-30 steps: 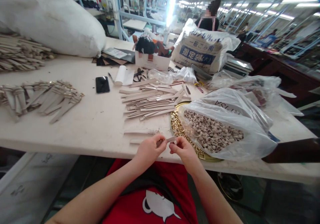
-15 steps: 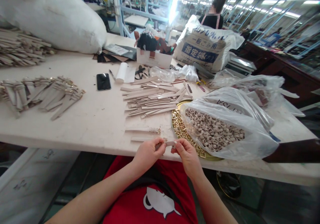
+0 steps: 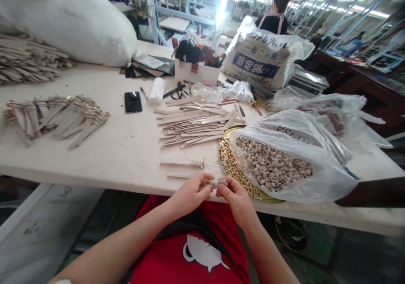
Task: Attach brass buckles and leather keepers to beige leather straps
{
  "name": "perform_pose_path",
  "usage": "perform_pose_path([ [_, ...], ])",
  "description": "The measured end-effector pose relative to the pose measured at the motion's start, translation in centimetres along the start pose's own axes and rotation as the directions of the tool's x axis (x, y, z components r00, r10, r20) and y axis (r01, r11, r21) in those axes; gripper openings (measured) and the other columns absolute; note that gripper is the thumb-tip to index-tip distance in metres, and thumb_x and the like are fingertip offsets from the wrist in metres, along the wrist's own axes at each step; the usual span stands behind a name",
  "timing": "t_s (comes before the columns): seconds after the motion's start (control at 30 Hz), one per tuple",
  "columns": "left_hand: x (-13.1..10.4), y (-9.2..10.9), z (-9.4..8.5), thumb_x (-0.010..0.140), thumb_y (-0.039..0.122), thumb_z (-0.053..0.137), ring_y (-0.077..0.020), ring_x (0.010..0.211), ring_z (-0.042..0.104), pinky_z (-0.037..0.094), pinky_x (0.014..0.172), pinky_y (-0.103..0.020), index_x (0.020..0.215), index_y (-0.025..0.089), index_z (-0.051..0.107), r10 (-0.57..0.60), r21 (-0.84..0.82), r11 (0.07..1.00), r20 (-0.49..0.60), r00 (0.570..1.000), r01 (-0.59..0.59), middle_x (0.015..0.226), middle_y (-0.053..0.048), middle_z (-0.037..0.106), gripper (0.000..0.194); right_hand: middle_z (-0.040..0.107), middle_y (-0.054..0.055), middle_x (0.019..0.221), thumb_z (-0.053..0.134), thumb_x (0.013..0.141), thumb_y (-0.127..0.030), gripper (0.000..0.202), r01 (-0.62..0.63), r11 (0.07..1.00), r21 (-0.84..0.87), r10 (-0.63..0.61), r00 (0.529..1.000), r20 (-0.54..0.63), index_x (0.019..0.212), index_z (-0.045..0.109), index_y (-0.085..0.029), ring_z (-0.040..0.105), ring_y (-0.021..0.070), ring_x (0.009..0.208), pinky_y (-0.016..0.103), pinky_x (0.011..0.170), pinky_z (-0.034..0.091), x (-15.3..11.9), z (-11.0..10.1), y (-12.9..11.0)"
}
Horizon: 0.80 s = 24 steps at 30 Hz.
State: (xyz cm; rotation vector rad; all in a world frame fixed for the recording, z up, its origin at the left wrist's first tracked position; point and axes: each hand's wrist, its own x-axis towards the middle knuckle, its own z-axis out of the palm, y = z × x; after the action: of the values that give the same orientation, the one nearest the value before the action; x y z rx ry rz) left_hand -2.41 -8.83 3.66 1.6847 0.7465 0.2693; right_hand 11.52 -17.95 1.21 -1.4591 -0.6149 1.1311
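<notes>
Above the table's front edge, my left hand [image 3: 191, 193] is closed on a short beige strap [image 3: 224, 182] with a gold buckle, partly hidden by its fingers. A small beige loop [image 3: 215, 184] sits around the strap between my hands. My right hand [image 3: 237, 197] pinches at the strap beside this loop, with the strap's end showing past its fingertips. Just beyond my left hand lie two finished-looking straps, one strap [image 3: 180, 163] with a gold buckle at its right end and another strap [image 3: 182, 174] partly covered by my fingers.
Flat beige strips [image 3: 193, 125] are piled ahead. At right, a plastic bag of beige loops [image 3: 272, 161] rests over a round tray of gold buckles [image 3: 232, 161]. Buckled straps [image 3: 60, 117] and a phone [image 3: 133, 102] lie left. A white sack [image 3: 72, 22] and a printed bag [image 3: 256, 60] stand behind.
The beige loop now shows around the strap close to my left fingers, and the strap's end sticks out to its right. My right fingers have shifted their pinch. The view has moved slightly.
</notes>
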Motion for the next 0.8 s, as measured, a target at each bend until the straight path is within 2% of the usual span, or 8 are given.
perform_pose_path([
  [0.07,-0.1,-0.3,0.1,0.079,0.021,0.038,-0.0094,0.056,0.05,0.039,0.056,-0.021,0.106,0.015,0.045,-0.016,-0.079,0.997,-0.005,1.0,0.016,0.068,0.002,0.059,0.028,0.061,-0.003,0.068,0.068,0.067,-0.041,0.027,0.002,0.998,0.061,-0.002,1.0,-0.007,0.083,0.06,-0.021,0.055,0.0126,0.06,0.029,0.065,0.046,-0.3,0.4,0.1],
  [0.2,-0.2,-0.5,0.3,0.077,0.015,0.039,-0.0094,0.061,0.054,0.041,0.06,-0.022,0.098,0.016,0.042,-0.013,-0.151,0.988,-0.041,0.999,0.006,0.076,-0.001,0.061,0.021,0.061,0.001,0.072,0.05,0.079,-0.051,0.032,0.04,0.978,0.204,-0.052,0.997,0.053,0.077,0.06,-0.021,0.056,0.0146,0.065,0.029,0.064,0.046,-1.1,1.2,0.1],
  [0.3,-0.4,0.0,0.4,0.077,0.02,0.044,-0.0109,0.064,0.057,0.042,0.061,-0.022,0.092,0.017,0.041,-0.003,-0.186,0.983,-0.031,1.0,-0.003,0.075,-0.001,0.061,0.016,0.057,-0.002,0.068,0.06,0.075,-0.042,0.021,0.026,0.984,0.174,-0.033,0.999,0.038,0.075,0.057,-0.021,0.051,0.0111,0.061,0.024,0.06,0.043,-1.2,1.6,0.0],
  [0.43,-0.6,0.3,0.3,0.076,0.03,0.05,-0.011,0.06,0.052,0.039,0.056,-0.022,0.089,0.017,0.044,-0.02,-0.018,1.0,-0.082,0.996,0.019,0.069,0.002,0.057,0.019,0.056,-0.003,0.066,0.065,0.07,-0.042,0.027,-0.161,0.965,0.206,0.122,0.974,0.189,0.086,0.058,-0.021,0.049,0.0097,0.057,0.022,0.057,0.041,-1.1,1.5,0.0],
  [0.53,-0.7,-0.2,0.1,0.074,0.036,0.052,-0.0116,0.058,0.05,0.036,0.054,-0.022,0.086,0.017,0.048,-0.041,0.16,0.985,-0.118,0.992,0.06,0.07,0.001,0.057,0.022,0.054,-0.003,0.064,0.067,0.068,-0.041,0.027,-0.27,0.923,0.273,0.188,0.938,0.292,0.082,0.058,-0.019,0.047,0.0093,0.054,0.023,0.055,0.04,-1.1,1.3,0.3],
  [0.63,-0.7,-0.8,0.1,0.074,0.038,0.052,-0.0128,0.061,0.051,0.035,0.054,-0.022,0.081,0.017,0.052,-0.048,0.237,0.969,-0.07,0.996,0.064,0.071,0.0,0.059,0.022,0.055,-0.003,0.066,0.07,0.065,-0.035,0.024,-0.314,0.891,0.327,0.208,0.924,0.321,0.075,0.055,-0.019,0.049,0.01,0.057,0.024,0.058,0.042,-1.2,1.3,0.6],
  [0.7,-0.8,-1.0,0.0,0.075,0.039,0.051,-0.0132,0.062,0.052,0.036,0.054,-0.022,0.08,0.017,0.054,-0.06,0.229,0.971,-0.03,0.998,0.066,0.071,0.0,0.06,0.022,0.054,-0.003,0.065,0.069,0.066,-0.035,0.023,-0.3,0.892,0.337,0.197,0.931,0.307,0.072,0.054,-0.019,0.05,0.0107,0.059,0.024,0.061,0.043,-1.1,1.2,0.8],
  [0.8,-1.2,-1.0,-0.1,0.077,0.037,0.049,-0.0129,0.061,0.054,0.039,0.056,-0.022,0.085,0.016,0.055,-0.086,0.122,0.989,0.007,0.996,0.085,0.073,0.0,0.061,0.023,0.053,-0.004,0.065,0.067,0.068,-0.039,0.026,-0.179,0.936,0.303,0.141,0.98,0.144,0.07,0.051,-0.019,0.049,0.0103,0.059,0.024,0.06,0.042,-0.9,1.0,1.1],
])
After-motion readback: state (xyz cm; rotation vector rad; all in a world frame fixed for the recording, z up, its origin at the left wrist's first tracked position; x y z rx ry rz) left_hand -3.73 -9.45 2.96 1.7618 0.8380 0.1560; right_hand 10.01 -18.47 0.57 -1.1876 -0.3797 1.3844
